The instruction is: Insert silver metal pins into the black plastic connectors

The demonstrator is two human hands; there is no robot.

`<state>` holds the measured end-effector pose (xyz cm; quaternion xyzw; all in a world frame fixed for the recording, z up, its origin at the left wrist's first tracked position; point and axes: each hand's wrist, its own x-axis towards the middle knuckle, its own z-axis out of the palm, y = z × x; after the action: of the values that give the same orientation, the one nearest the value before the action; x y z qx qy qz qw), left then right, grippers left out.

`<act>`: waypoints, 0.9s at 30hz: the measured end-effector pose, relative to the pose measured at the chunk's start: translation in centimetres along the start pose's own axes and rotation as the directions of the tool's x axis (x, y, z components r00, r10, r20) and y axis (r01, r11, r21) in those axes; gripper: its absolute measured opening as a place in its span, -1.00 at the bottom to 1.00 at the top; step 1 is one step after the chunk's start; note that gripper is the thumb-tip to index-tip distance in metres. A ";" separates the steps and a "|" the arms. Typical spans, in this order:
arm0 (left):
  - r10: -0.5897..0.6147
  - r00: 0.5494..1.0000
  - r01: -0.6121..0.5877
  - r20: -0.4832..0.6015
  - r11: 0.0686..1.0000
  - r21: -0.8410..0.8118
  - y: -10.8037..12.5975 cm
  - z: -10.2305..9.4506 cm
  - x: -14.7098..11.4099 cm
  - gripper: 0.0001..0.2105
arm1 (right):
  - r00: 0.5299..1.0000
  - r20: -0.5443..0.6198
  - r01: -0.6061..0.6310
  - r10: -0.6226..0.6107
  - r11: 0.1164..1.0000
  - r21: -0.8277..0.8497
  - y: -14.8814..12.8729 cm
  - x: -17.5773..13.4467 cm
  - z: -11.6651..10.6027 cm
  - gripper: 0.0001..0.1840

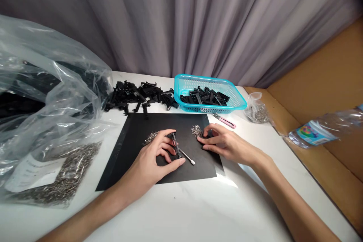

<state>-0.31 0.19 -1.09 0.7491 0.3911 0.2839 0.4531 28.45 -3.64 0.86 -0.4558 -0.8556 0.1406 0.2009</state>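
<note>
My left hand (154,157) grips a narrow black plastic part (175,144) between thumb and fingers, holding it above the black mat (136,166). Just right of that part, a thin metal rod with a whitish end (187,157) lies on the mat. My right hand (222,143) is at the mat's right side, its fingers curled close together by a small pile of shiny metal pieces (195,130). Whatever is between those fingertips is too small to make out. Partly behind my left hand sits another pile of metal pieces (150,137).
Black plastic parts lie heaped (127,94) behind the mat, beside a blue basket (238,100) holding more. A pink-handled cutter (227,121) and a small bag (257,112) are right. Large plastic bags (82,166) stand left; a bottle (317,132) lies by cardboard (320,72).
</note>
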 end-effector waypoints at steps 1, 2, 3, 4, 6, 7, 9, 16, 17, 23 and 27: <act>0.002 1.000 -0.002 -0.001 1.000 0.003 0.0 0.0 0.0 -0.37 | 1.000 -0.005 -0.005 0.005 1.000 0.006 0.0 0.0 0.1 -0.70; 0.003 1.000 -0.003 -0.001 1.000 0.005 0.0 0.0 0.0 -0.37 | 1.000 -0.023 -0.014 0.015 1.000 0.017 0.0 0.0 0.1 -0.72; 0.002 1.000 -0.002 -0.002 1.000 0.007 0.0 0.0 0.0 -0.37 | 0.998 -0.051 -0.026 0.028 0.999 0.037 -0.1 0.0 0.2 -0.75; 0.002 1.000 -0.002 -0.005 1.000 0.007 0.0 0.0 -0.1 -0.37 | 0.995 -0.085 -0.041 0.046 0.997 0.062 -0.1 0.1 0.3 -0.78; 0.004 1.000 -0.004 -0.011 1.000 0.005 0.1 0.0 -0.1 -0.37 | 0.986 -0.148 -0.064 0.080 0.992 0.108 -0.2 0.2 0.5 -0.83; 0.006 1.000 -0.006 -0.010 1.000 0.003 0.1 0.0 -0.1 -0.37 | 0.980 -0.175 -0.075 0.095 0.990 0.120 -0.2 0.3 0.6 -0.84; 0.013 1.000 -0.013 -0.012 1.000 0.003 0.2 0.0 -0.1 -0.37 | 0.969 -0.215 -0.099 0.126 0.986 0.132 -0.3 0.5 0.7 -0.85; -0.006 1.000 0.006 -0.017 1.000 0.002 0.5 0.0 0.0 -0.39 | 0.910 -0.229 -0.221 0.345 0.872 0.436 -0.5 1.2 1.9 -0.86; -0.008 1.000 0.008 -0.017 1.000 0.002 0.5 0.0 0.0 -0.39 | 0.901 -0.230 -0.232 0.367 0.856 0.461 -0.5 1.3 2.0 -0.85; -0.033 0.999 0.033 -0.021 0.999 -0.004 0.9 0.0 -0.1 -0.39 | 0.899 -0.302 -0.162 0.318 0.881 0.445 -0.4 1.4 2.4 -0.82; -0.032 0.999 0.032 -0.025 0.999 -0.010 0.8 0.0 -0.1 -0.38 | 0.910 -0.247 -0.198 0.333 0.872 0.447 -0.4 1.3 2.1 -0.90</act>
<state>-0.07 -0.12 -0.43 0.7368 0.4074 0.2877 0.4565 26.53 -2.93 -0.57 -0.5340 -0.6914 0.2697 0.4051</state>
